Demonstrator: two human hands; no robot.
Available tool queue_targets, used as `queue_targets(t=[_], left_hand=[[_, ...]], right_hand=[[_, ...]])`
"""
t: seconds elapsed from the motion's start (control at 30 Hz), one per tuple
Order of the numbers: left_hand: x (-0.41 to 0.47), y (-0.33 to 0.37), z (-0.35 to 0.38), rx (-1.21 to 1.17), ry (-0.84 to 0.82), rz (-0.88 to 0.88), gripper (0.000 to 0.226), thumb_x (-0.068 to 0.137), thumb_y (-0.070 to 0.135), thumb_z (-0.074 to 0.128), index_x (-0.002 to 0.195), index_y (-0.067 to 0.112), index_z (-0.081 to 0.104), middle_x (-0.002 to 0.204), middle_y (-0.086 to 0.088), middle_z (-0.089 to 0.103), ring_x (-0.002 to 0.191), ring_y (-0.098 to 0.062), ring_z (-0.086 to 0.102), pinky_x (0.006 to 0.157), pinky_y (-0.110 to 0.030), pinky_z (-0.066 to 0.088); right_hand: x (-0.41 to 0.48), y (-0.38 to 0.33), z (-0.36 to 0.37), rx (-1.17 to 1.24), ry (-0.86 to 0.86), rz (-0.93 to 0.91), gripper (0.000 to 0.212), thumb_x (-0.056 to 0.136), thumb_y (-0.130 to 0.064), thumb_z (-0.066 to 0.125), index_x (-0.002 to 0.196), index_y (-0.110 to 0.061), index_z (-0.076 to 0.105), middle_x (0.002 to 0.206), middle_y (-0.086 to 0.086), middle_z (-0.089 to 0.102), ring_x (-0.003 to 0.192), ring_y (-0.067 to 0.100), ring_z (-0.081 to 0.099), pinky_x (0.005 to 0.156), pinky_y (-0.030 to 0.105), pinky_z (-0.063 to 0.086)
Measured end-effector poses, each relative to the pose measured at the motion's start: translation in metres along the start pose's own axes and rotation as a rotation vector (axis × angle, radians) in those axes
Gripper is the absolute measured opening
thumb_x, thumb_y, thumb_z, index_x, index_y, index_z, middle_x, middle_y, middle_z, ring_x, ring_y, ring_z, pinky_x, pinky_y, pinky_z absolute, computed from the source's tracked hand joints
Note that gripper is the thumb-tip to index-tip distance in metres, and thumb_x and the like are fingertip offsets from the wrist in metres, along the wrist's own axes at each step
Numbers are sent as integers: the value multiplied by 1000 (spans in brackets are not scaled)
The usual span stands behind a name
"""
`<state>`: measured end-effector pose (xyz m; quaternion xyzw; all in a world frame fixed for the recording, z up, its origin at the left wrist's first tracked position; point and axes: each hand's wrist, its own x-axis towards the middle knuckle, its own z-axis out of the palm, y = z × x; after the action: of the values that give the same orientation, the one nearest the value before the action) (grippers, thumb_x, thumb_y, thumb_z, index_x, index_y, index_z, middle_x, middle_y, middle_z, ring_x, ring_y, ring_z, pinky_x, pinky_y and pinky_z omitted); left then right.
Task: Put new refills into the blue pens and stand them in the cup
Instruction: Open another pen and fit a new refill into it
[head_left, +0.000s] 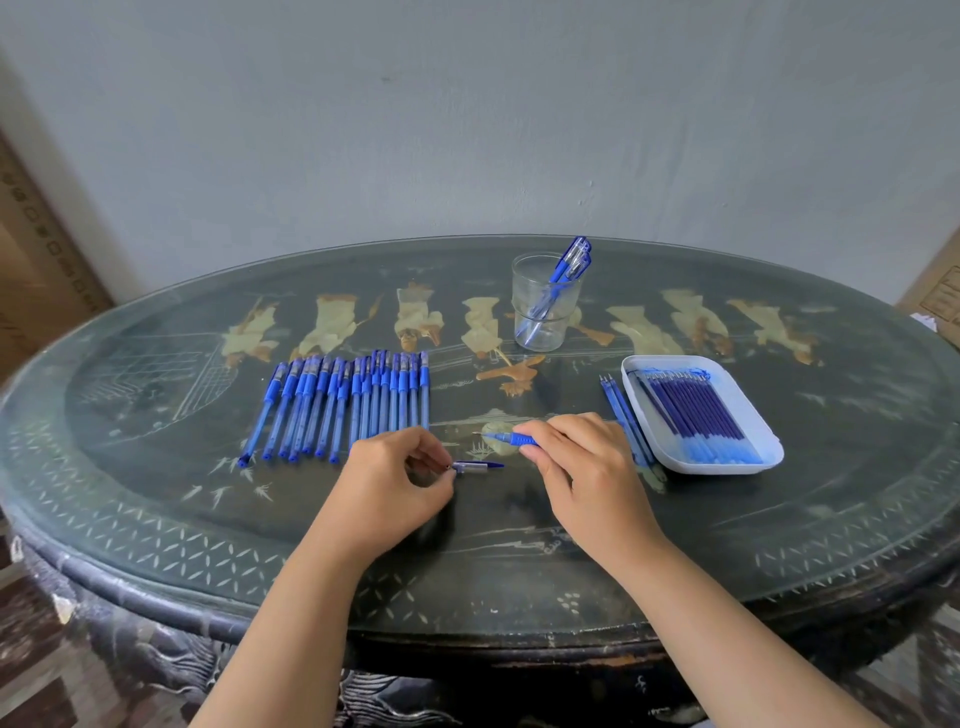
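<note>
Fingers of the right hand (576, 462) are curled round a blue pen (519, 440), which is pinched at its grip section with its long axis lying left to right and its bare tip pointed left. A loose cap (480, 466) lies just nearer than that tip, also left to right, on the table (156, 519). Its left end is nipped between thumb and forefinger of the left hand (392, 483); whether it is lifted, and which end is open, cannot be told. The cap is thus nearest the left hand, and it is judged that it must be brought up to the tip in line with the pen's axis. Further left a row of pens (343, 405) is laid out. At the right, refills are held in a white tray (748, 415), with loose refills (621, 415) beside it. Two pens are stood in the clear cup (558, 322) at the far side
</note>
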<state>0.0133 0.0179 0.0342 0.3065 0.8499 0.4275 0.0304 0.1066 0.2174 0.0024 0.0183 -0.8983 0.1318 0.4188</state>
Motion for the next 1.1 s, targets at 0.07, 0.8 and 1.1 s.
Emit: queue_targets(t=[0.07,0.8,1.1], left_hand=[[0,0,0,28,-35,24,11,78,13,78,84,20,71,79,12,68,80,3,63,69,-5,46],[1,2,2,-122,83,29,23,75,21,83,89,30,68,86,20,69,82,-3,60,70,-10,42],[3,27,11,-640,-32,-68,36,65,18,84,98,15,69,95,-5,74,93,-19,71,84,-30,57]], right_hand=[[0,0,0,-3,0,-1,17,95,-18,58,102,-15,73,90,-6,64,80,17,57,77,34,44],[10,-8,-10,12,34,46,19,93,-25,61,103,-16,75,89,-2,60,82,20,56,75,40,47],[46,-52,-33,675,-36,614,18,84,-13,75,96,-27,75,88,-8,73,84,6,67,78,18,50]])
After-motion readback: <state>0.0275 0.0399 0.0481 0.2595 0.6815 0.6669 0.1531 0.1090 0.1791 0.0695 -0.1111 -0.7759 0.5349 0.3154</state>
